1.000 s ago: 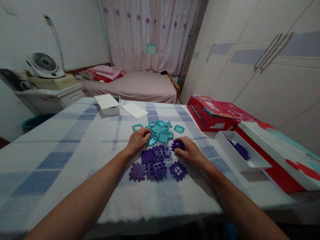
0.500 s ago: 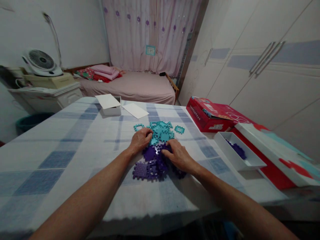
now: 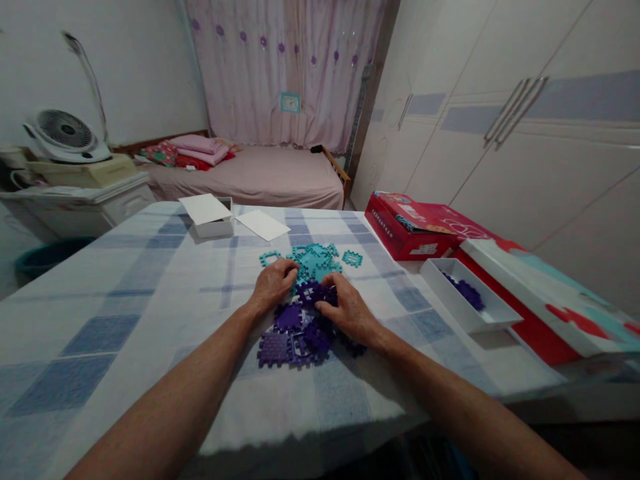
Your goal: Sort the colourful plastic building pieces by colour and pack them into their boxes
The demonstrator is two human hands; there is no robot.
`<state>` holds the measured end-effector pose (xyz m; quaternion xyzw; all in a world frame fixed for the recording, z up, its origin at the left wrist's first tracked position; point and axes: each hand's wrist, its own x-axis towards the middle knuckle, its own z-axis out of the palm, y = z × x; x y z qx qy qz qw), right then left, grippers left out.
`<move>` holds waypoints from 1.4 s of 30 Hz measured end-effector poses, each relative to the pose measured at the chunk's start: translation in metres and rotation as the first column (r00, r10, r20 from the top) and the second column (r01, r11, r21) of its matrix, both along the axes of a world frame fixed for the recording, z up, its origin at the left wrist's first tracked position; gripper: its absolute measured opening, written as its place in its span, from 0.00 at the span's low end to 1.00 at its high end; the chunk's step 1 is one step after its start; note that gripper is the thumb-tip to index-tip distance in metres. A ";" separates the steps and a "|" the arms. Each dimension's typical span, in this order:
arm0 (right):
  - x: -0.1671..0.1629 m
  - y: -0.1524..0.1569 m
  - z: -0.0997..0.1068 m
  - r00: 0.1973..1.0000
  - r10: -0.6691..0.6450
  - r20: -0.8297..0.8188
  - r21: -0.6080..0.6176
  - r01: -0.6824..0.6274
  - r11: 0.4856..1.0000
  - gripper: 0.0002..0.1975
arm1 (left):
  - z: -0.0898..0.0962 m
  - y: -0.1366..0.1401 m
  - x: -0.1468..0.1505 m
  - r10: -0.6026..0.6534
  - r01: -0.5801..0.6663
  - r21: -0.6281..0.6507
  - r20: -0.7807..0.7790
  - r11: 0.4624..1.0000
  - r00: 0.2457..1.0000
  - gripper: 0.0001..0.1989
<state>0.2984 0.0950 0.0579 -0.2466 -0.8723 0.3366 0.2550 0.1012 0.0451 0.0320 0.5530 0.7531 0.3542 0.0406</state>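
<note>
A heap of dark purple interlocking plastic tiles [image 3: 287, 317] with notched edges lies in front of me on the table. Just beyond it is a pile of turquoise tiles [image 3: 315, 260] of the same kind. My right hand [image 3: 353, 310] pinches a purple tile [image 3: 307, 291], lifted slightly over the heap, between thumb and fingers. At the left side of the turquoise pile rests my left hand [image 3: 273, 283], its fingers curled together; what is in them, if anything, is hidden. One turquoise frame tile [image 3: 353, 258] lies apart on the right, another [image 3: 270, 257] on the left.
On the right a white open box [image 3: 467, 317] holds purple pieces, beside a red carton [image 3: 400, 233] and a large white, red and blue box lid [image 3: 540, 293]. Toward the far left edge stand a small white box [image 3: 215, 229] and a white card [image 3: 263, 225].
My right hand has brought a purple tile up from the heap into view. My left hand stays by the turquoise pile. The whole view has shifted slightly.
</note>
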 end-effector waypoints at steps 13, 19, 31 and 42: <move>0.167 0.111 0.050 0.775 -0.571 -0.272 -0.217 0.528 0.821 0.21 | -0.006 0.002 -0.007 0.015 -0.014 -0.033 0.005 0.999 1.000 0.18; 0.230 0.137 0.034 0.696 -0.717 0.035 0.049 0.716 0.697 0.17 | -0.004 0.001 -0.007 0.029 -0.029 -0.059 0.006 0.998 1.000 0.19; 0.233 0.140 0.021 0.702 -0.623 0.345 0.435 0.469 0.769 0.18 | -0.002 0.001 -0.007 0.022 -0.022 -0.035 -0.001 0.999 1.000 0.18; 0.245 0.141 0.024 0.548 -0.734 0.402 0.652 0.391 0.649 0.16 | -0.006 0.001 -0.009 0.015 -0.015 -0.049 0.004 0.999 1.000 0.19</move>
